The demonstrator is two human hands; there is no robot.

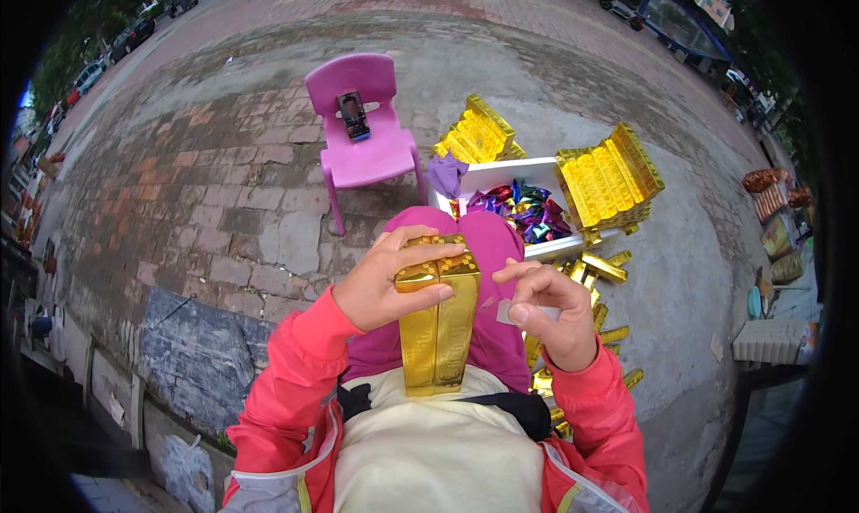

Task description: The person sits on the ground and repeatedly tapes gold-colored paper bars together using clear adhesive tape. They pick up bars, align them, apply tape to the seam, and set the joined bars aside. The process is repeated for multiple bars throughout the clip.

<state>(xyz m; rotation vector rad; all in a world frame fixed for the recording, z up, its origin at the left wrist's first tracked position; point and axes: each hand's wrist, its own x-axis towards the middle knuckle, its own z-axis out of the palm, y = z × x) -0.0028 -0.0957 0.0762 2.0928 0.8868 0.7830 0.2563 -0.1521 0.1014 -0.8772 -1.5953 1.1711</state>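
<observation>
On my lap stand two shiny gold bar-shaped boxes [436, 338], side by side and touching. My left hand [380, 285] is wrapped over their upper end, thumb on the near face and fingers across the top. To the right of the boxes, apart from them, my right hand [557, 312] pinches a small pale, partly see-through strip [503, 312] between thumb and fingers. Its exact kind is too small to make out.
A pink plastic chair [367, 150] holds a phone [352, 116]. Beyond my knees sits a white box [507, 171] of colourful foil pieces [528, 210], with a purple cloth [446, 173] on its corner. Gold bar stacks [608, 180] stand around it; loose gold bars [608, 267] lie at right.
</observation>
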